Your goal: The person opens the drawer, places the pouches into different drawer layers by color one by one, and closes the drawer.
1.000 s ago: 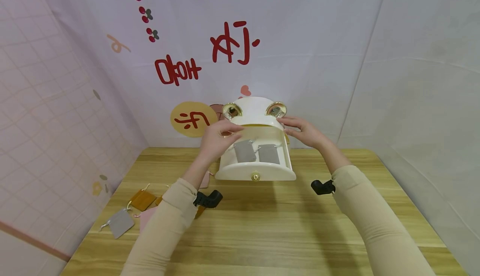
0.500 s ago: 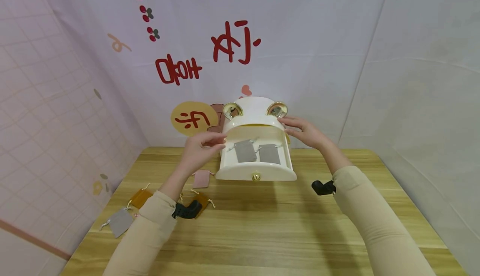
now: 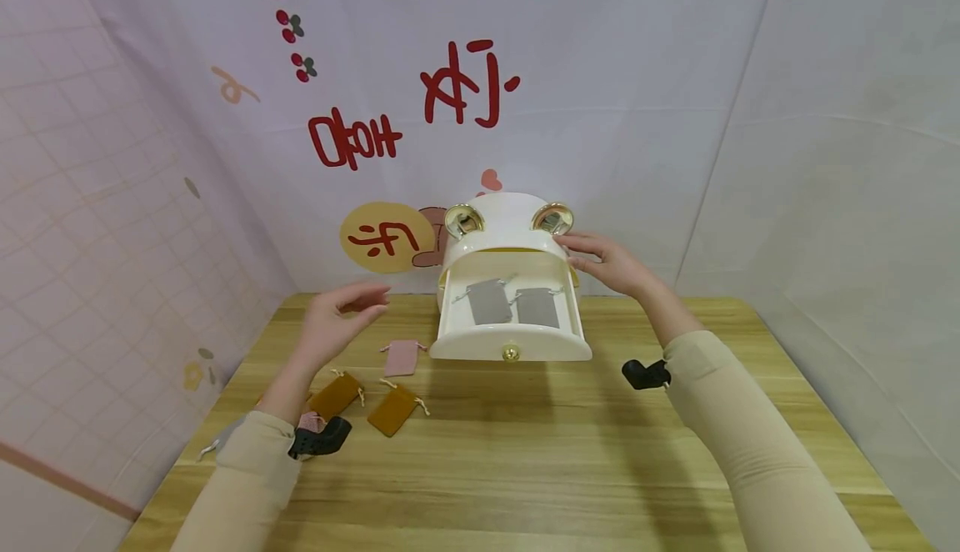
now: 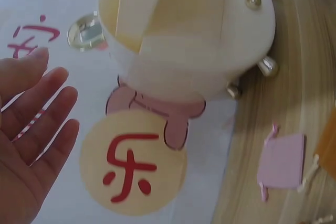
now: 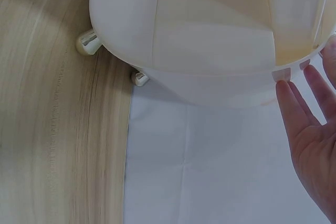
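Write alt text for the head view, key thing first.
An open drawer of a white cabinet holds two gray pouches; a person's right grip touches the cabinet's side, and the empty left grip hovers left of the drawer. A pink pouch and orange pouches lie on the wooden table.

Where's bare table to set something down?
Biggest patch: table in front of the open drawer, between the rightmost orange pouch and the right sleeve. Smaller one: between that sleeve and the table's right edge. Crowded: left side, pouches around the left sleeve; drawer has two gray pouches.
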Demonstrator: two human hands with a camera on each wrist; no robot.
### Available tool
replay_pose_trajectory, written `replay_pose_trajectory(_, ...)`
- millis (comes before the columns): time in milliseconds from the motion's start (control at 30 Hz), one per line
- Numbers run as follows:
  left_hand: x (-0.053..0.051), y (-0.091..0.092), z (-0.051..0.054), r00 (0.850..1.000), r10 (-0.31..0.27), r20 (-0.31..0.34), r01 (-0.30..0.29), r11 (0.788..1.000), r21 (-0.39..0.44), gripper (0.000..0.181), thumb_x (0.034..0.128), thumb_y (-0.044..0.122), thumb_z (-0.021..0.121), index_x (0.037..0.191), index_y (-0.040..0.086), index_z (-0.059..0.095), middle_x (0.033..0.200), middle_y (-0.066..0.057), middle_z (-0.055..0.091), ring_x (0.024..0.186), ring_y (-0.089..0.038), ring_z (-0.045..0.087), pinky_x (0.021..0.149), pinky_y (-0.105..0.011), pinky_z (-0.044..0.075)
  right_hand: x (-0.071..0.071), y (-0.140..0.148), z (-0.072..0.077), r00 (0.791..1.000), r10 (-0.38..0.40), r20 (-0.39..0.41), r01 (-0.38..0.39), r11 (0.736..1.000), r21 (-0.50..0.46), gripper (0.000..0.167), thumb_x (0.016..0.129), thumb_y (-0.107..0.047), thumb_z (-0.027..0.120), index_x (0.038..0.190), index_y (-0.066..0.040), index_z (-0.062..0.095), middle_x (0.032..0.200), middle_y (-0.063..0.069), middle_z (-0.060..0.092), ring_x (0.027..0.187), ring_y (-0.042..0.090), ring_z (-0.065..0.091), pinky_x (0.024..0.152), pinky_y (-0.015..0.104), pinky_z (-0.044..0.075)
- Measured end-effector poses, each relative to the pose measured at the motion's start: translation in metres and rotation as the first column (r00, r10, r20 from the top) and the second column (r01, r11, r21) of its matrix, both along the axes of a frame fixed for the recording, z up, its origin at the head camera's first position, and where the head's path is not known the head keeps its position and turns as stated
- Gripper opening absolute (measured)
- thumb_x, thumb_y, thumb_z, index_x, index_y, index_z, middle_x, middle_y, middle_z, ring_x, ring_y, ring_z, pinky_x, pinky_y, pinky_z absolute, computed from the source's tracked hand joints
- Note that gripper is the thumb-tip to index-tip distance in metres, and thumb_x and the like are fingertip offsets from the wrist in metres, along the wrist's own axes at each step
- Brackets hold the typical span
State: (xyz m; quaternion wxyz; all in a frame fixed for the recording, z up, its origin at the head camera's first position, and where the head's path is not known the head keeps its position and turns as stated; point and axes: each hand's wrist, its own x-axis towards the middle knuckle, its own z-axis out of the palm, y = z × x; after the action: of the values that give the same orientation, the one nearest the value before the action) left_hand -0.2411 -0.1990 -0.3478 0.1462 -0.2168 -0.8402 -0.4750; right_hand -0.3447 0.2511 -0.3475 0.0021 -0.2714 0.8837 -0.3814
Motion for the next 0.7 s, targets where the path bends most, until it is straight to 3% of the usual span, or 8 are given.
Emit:
replay_pose_trajectory(100, 0.006, -0.012, -0.002, 1.000, 0.023, 0.003, -0.023, 1.000, -0.005, 0.030, 0.0912, 0.001, 0.070, 0.120, -0.003, 0.069, 0.105, -0.020, 0.071, 0.090, -0.007, 0.065, 0.076, -0.015, 0.051, 0.000, 0.000, 0.000, 1.000, 0.002, 0.001, -0.002, 1.000, -0.006, 0.048, 0.103, -0.023, 0.055, 0.150, -0.016, 0.046, 0.159, 0.014, 0.028, 0.147, 0.036, 0.019, 0.113, 0.062, 0.022)
replay_pose_trajectory(333, -0.001, -0.056, -0.033, 0.997, 0.071, 0.021, -0.071, 0.997, -0.013, 0.033, 0.0916, 0.006, 0.071, 0.125, 0.002, 0.068, 0.107, -0.017, 0.072, 0.089, 0.000, 0.064, 0.073, -0.015, 0.051, 0.001, 0.000, 0.000, 1.000, 0.009, -0.017, -0.009, 1.000, -0.003, 0.048, 0.103, -0.021, 0.055, 0.149, -0.012, 0.046, 0.158, 0.017, 0.029, 0.146, 0.039, 0.020, 0.112, 0.063, 0.022)
replay_pose_trajectory(700, 0.019, -0.101, -0.058, 0.988, 0.139, 0.065, -0.138, 0.990, -0.021, 0.038, 0.0943, 0.010, 0.069, 0.131, 0.001, 0.063, 0.110, -0.016, 0.071, 0.091, 0.003, 0.064, 0.075, -0.013, 0.051, 0.000, -0.002, 0.001, 1.000, 0.012, -0.011, -0.012, 0.999, -0.030, 0.046, 0.103, -0.016, 0.056, 0.148, -0.009, 0.048, 0.158, 0.017, 0.030, 0.146, 0.037, 0.020, 0.113, 0.062, 0.021)
